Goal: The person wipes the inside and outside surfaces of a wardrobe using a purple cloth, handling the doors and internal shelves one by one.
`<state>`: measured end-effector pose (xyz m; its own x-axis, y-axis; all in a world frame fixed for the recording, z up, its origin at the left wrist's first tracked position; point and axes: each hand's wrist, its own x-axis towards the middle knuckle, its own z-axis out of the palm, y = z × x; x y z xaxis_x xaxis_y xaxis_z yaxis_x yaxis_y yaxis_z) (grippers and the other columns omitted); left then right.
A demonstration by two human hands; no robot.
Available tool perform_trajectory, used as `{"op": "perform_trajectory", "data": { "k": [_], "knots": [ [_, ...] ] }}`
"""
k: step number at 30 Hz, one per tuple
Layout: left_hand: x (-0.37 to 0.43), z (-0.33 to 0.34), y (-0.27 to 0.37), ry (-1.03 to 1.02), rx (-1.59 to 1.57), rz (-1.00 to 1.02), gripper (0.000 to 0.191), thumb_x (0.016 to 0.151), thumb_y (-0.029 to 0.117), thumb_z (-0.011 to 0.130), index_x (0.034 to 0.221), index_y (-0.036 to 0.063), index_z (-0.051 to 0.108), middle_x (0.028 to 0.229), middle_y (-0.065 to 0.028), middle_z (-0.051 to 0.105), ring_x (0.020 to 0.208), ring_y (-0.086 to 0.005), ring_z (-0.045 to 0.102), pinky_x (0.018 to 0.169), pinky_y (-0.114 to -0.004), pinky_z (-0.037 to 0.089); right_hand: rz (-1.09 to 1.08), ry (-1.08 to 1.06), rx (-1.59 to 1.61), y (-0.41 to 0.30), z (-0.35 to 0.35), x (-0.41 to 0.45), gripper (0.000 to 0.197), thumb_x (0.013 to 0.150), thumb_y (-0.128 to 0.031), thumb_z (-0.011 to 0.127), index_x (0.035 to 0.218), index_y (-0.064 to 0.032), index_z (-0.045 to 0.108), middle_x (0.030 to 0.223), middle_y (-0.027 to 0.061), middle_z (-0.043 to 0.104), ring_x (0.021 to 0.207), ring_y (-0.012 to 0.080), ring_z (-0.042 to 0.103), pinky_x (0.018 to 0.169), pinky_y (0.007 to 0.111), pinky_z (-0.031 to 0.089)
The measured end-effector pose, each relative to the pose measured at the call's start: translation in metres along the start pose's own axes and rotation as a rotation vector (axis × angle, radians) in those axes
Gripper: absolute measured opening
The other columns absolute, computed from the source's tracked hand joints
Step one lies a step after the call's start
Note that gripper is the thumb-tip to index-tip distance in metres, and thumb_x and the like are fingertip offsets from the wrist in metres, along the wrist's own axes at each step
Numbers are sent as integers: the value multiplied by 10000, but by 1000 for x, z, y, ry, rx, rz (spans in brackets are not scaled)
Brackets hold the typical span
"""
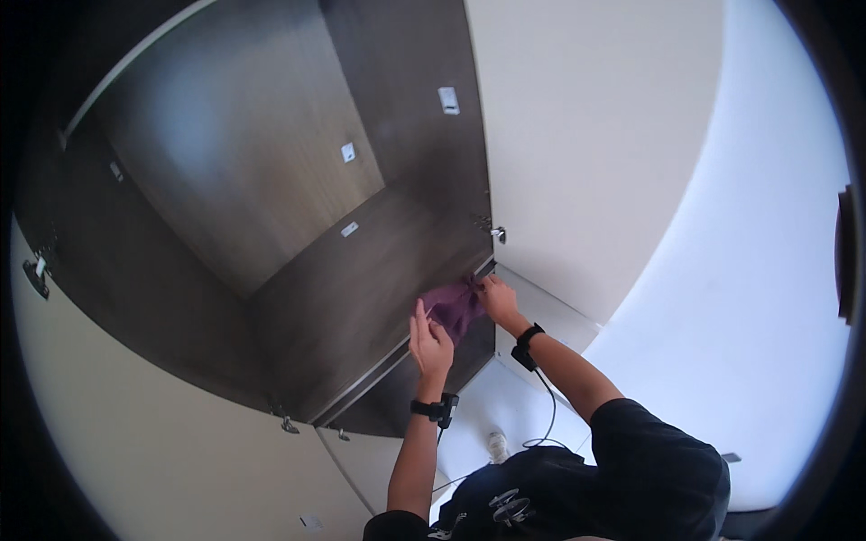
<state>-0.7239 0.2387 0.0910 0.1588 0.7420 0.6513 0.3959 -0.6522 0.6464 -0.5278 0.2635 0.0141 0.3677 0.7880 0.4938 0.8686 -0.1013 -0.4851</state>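
Observation:
A purple cloth (452, 308) hangs bunched at the front edge of a dark wood-grain cabinet shelf (365, 291). My right hand (497, 297) grips the cloth's upper right end between thumb and fingers, close to the cabinet's right corner. At the cloth's left side is my left hand (431, 341), its fingers extended and pointing up the picture. It overlaps the cloth's edge; whether it pinches any fabric cannot be told. Both wrists wear black straps with small devices and cables.
Cabinet doors stand open on the left (135, 419) and right (582, 135), with metal hinges (498, 233) near the frame. Small white fittings or labels (448, 100) dot the inner panels. A lower dark compartment (379, 406) lies under the shelf. A shoe (498, 446) shows on the pale floor.

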Motion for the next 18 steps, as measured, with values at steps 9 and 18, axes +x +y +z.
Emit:
{"op": "perform_trajectory", "data": {
  "k": [9,18],
  "knots": [
    [29,5,119,184,-344,135,595,879,-16,477,1437,-72,277,1240,-292,491,1049,-350,620,752,-356,590,84,416,290,36,-171,-43,157,829,-50,625,982,-29,600,801,141,637,653,243,646,591,339,510],
    [31,60,201,-79,-451,341,651,894,12,481,1474,-53,192,1324,-281,418,1107,-344,565,824,-350,533,339,713,438,49,-318,-97,116,935,-93,567,1006,-6,596,492,76,559,403,111,538,396,275,403]
  ]
}}
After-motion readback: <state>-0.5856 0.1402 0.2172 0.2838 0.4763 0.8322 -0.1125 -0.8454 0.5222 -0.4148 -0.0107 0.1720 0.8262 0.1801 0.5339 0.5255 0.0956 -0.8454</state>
